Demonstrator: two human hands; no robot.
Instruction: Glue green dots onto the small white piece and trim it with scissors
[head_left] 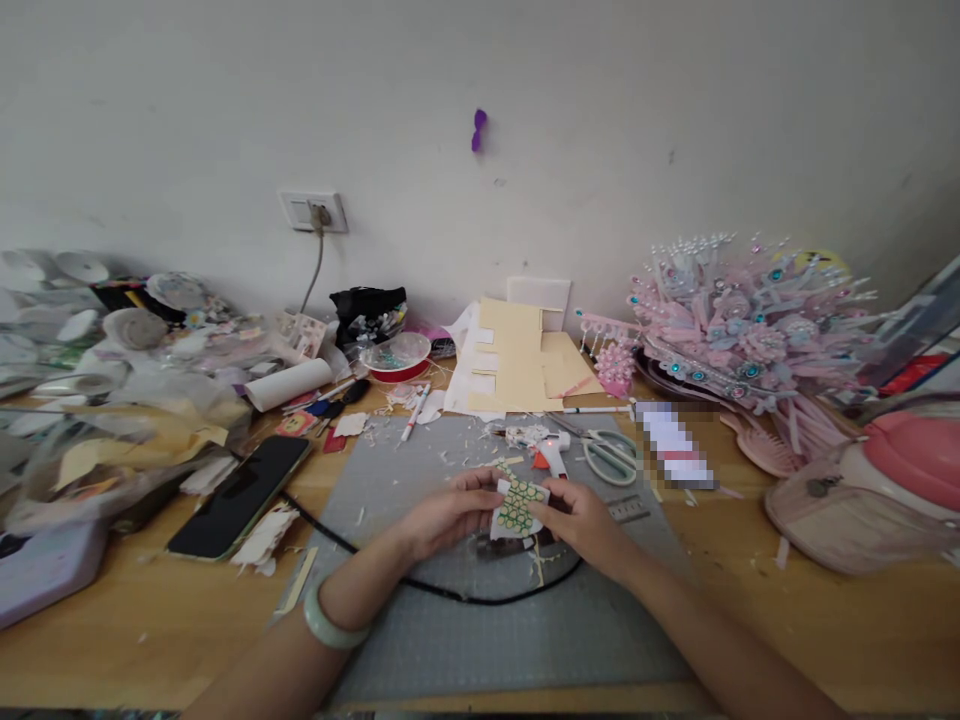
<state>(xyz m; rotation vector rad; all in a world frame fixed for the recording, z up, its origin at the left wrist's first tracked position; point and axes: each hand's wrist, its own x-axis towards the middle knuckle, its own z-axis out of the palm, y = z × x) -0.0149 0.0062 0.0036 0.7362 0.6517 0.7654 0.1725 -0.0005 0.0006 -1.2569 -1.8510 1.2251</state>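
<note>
A small white piece with a green and yellow pattern (519, 508) is held up between both hands over the grey cutting mat (420, 655). My left hand (456, 512) pinches its left side, thumb in front. On its right side my right hand (579, 520) grips the edge with thumb and fingers. Behind the hands lie a white glue gun (553, 452) and pale green-handled scissors (611, 458). A black cable (480, 601) curves across the mat below the hands. Paper scraps are scattered around; what lies directly beneath the piece is partly hidden.
A black phone (240, 497) and heaped plastic bags (150, 450) are at left. Cream card sheets (517, 360) lie at the back. A pink beaded headdress (742, 330), a pink hairbrush (761, 447) and a pink bag (840, 510) occupy the right.
</note>
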